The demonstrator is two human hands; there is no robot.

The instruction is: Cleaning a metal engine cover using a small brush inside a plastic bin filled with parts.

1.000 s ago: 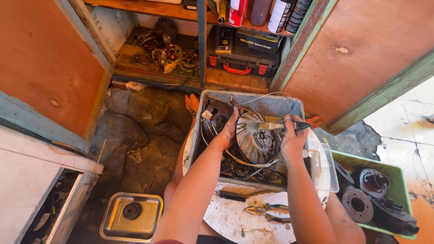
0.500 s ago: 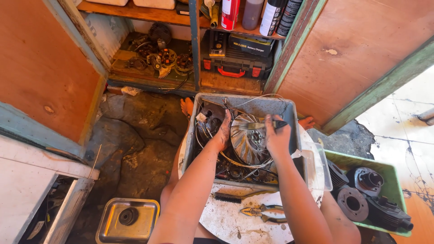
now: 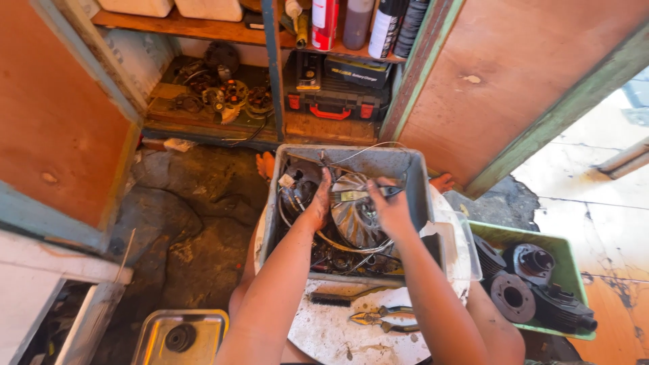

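- Open cupboard stood ahead, spray cans on its upper shelf, a black and red tool case and loose motor parts below
- Grey plastic bin sat on a white round table, full of wires and metal parts
- Green tray of dark engine parts lay just right of the bin
- Ribbed metal fan wheel lay inside the bin, between both hands
- Left hand rested on the wheel's left edge, fingers bent against it
- Right hand had its fingers closed round a screwdriver lying across the wheel
- Pliers and a brush lay on the table near the bin
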